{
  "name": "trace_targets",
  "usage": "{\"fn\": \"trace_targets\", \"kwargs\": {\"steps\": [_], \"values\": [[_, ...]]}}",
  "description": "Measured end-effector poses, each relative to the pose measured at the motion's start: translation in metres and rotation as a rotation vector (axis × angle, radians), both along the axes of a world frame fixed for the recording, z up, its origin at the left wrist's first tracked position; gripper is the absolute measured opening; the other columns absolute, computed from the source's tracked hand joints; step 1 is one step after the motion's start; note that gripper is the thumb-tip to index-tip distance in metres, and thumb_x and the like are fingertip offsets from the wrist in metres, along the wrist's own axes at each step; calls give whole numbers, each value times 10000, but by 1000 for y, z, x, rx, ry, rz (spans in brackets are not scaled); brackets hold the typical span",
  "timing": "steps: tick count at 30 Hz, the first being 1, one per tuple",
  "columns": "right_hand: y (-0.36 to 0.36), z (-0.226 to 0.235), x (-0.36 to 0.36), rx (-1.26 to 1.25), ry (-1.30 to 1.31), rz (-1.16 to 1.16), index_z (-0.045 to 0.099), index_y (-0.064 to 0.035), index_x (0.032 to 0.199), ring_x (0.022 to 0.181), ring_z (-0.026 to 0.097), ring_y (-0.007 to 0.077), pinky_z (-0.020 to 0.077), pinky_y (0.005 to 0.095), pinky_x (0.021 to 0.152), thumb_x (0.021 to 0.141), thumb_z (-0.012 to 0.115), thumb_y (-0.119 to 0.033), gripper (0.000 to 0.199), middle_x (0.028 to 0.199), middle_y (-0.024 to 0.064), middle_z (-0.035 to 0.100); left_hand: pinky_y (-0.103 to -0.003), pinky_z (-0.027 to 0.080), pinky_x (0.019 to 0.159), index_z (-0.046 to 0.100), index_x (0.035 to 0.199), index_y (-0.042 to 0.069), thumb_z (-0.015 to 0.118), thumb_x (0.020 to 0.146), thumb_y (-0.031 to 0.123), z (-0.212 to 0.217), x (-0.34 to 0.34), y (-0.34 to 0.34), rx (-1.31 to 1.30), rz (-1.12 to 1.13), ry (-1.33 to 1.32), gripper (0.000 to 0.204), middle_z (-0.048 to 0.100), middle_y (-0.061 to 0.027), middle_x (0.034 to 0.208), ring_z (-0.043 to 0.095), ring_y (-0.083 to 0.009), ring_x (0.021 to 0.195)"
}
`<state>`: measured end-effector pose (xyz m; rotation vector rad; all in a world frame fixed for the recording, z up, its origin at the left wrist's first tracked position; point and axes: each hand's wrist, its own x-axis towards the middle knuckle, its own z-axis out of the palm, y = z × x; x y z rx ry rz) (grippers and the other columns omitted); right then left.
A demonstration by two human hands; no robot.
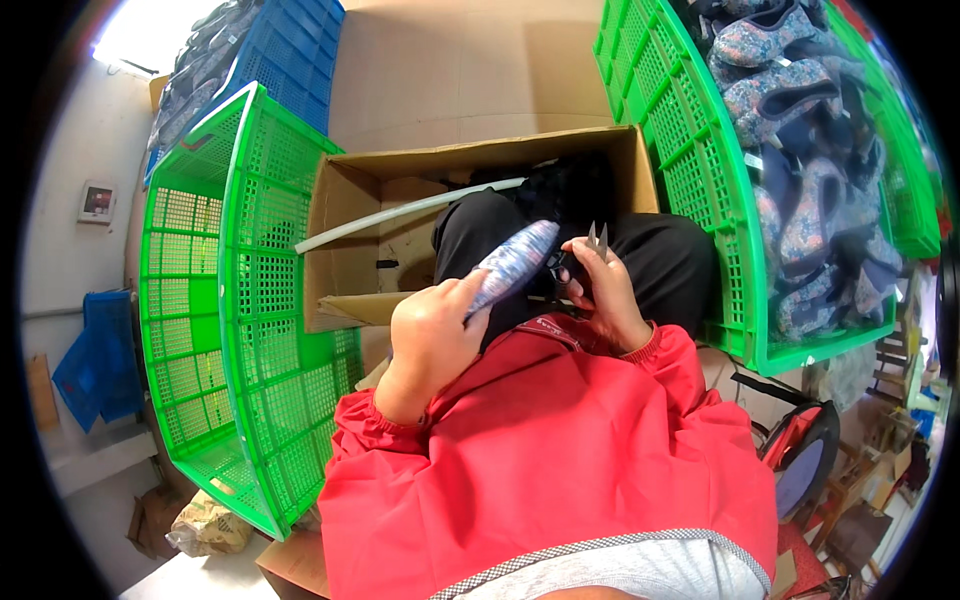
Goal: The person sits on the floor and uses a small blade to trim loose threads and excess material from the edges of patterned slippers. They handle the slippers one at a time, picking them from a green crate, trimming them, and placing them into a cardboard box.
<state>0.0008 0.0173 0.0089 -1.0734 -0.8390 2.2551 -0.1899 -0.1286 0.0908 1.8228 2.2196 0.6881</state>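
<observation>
My left hand (436, 328) is closed around a fabric shoe upper (515, 264) patterned in blue, white and pink, held tilted above my lap. Beside it, my right hand (606, 292) grips a small pair of thread snips (597, 240), whose two pointed blades stick up past the fingers. Something dark lies between the shoe upper and the right fingers; I cannot make out whether it belongs to the upper.
An open cardboard box (480, 148) stands ahead of my knees, with a white tube (410, 210) across it. Green crates stand on both sides: the left one (255, 300) tilted, the right one (690, 130) full of floral shoe uppers (800, 180). A blue crate (295, 60) stands far left.
</observation>
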Motion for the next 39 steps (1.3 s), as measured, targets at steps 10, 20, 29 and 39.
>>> {"fn": "trace_targets", "kwargs": {"steps": [10, 20, 29, 39], "values": [[-11, -42, 4, 473, -192, 178, 525, -50, 1196, 659, 466, 48, 382, 190, 593, 1065, 474, -423, 398, 881, -4, 553, -352, 533, 809, 695, 1145, 13, 734, 801, 157, -36, -29, 1, -294, 201, -711, 375, 731, -175, 972, 710, -277, 882], [-18, -23, -17, 790, -105, 154, 534, -28, 1194, 920, 583, 86, 494, 238, 834, 990, 656, -186, 285, 1079, 25, 603, -347, 533, 801, 679, 1150, 3, 731, 810, 161, -34, -30, 3, -339, 216, -711, 378, 721, -161, 966, 699, -251, 864], [-28, -1, -39, 905, -274, 134, 643, -33, 1114, 910, 610, 148, 505, 284, 818, 858, 786, -103, 302, 1042, 58, 595, -356, 533, 812, 678, 1159, 14, 724, 819, 173, -31, -28, 5, -367, 239, -656, 378, 721, -172, 978, 704, -275, 893], [-29, -6, -40, 755, -187, 171, 650, -30, 1140, 854, 640, 134, 591, 234, 551, 876, 748, -39, 282, 1076, 73, 536, -365, 533, 829, 676, 1165, 23, 723, 820, 187, -36, -28, 3, -343, 236, -685, 385, 721, -180, 1001, 706, -293, 924]]}}
